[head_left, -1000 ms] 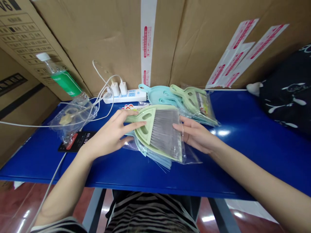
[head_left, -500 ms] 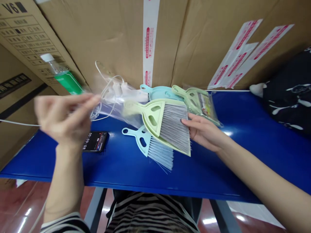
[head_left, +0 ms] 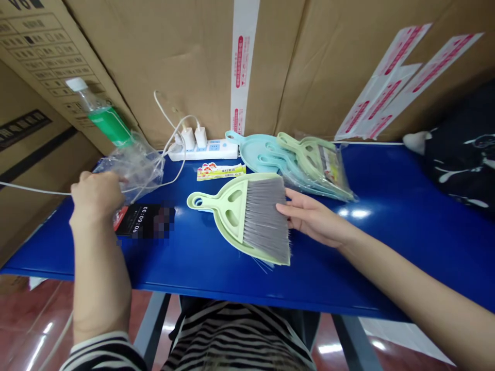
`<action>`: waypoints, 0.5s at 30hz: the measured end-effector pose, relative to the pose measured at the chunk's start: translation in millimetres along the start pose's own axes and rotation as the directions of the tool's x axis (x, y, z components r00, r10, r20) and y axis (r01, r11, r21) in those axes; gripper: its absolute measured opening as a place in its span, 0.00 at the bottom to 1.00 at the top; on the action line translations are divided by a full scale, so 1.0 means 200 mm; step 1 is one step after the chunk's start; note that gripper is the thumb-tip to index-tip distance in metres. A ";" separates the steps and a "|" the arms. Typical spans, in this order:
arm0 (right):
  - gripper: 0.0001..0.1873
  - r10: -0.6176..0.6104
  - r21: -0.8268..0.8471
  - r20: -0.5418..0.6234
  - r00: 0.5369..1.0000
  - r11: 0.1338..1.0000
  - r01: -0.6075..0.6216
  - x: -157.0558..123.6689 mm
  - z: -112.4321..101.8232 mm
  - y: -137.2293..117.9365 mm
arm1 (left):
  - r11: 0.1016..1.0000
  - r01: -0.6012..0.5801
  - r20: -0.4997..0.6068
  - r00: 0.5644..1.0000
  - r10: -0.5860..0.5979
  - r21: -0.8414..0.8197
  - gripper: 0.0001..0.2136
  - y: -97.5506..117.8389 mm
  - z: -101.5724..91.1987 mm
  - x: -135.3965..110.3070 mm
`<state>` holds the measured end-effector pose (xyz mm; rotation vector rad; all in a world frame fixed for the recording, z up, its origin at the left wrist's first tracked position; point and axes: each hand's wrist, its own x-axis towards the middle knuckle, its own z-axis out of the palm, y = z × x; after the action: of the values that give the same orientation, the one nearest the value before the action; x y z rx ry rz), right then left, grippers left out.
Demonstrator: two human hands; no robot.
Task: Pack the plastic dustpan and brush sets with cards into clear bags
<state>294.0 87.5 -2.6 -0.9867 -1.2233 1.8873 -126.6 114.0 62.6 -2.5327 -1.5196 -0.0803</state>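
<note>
Two bare hands over a blue bench (head_left: pixel 348 278). Far left, a clear plastic bottle (head_left: pixel 101 114) with a green label leans against a cardboard carton (head_left: pixel 38 51). The left hand (head_left: pixel 96 195) is at the bench's left side, fingers bunched and curled down, right next to a crumpled clear plastic bag (head_left: pixel 135 167); cannot tell if it's pinching the bag's edge or just beside it. A phone (head_left: pixel 145 221) lies on the bench just right of that hand, showing a timer, part of it pixelated.

Behind, against the cartons, a white power strip (head_left: pixel 209 152) holds two white chargers (head_left: pixel 194 138), with a white cable (head_left: pixel 178 175) looping down toward the bag. A small yellow packet (head_left: pixel 221 172) lies flat in front of the strip.

Mid-bench, a pale-green hand brush (head_left: pixel 247 219) lies flat, handle pointing left, grey bristles right. A teal hand brush (head_left: pixel 198 202) sits underneath it, mostly hidden. The right hand (head_left: pixel 315 219) is open, fingers close together and not clamped, with its fingertips (head_left: pixel 284 208) touching the green brush's bristles. Just behind it is a bagged stack of teal and pale-green hand brushes (head_left: pixel 309 165). Far right, a black cloth with white print (head_left: pixel 460 165) sits at the bench's end.
</note>
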 end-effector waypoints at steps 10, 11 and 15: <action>0.30 -0.017 -0.018 0.031 0.999 1.000 0.017 0.02 -0.01 0.03 | 0.975 -0.207 -0.030 0.978 0.205 -0.084 0.20 0.50 -0.02 0.23; 0.31 -0.018 -0.025 0.031 0.999 1.000 0.019 0.02 -0.01 0.03 | 0.953 -0.271 -0.012 0.962 0.272 -0.134 0.19 0.54 -0.01 0.24; 0.33 -0.001 -0.082 0.030 1.000 0.997 0.004 0.02 0.00 0.00 | 0.932 -0.314 0.047 0.944 0.327 -0.183 0.14 0.61 0.02 0.24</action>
<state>292.5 90.6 -3.9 -1.0023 -1.3281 1.8694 2.7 100.6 49.3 -2.9196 -1.1437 -0.0725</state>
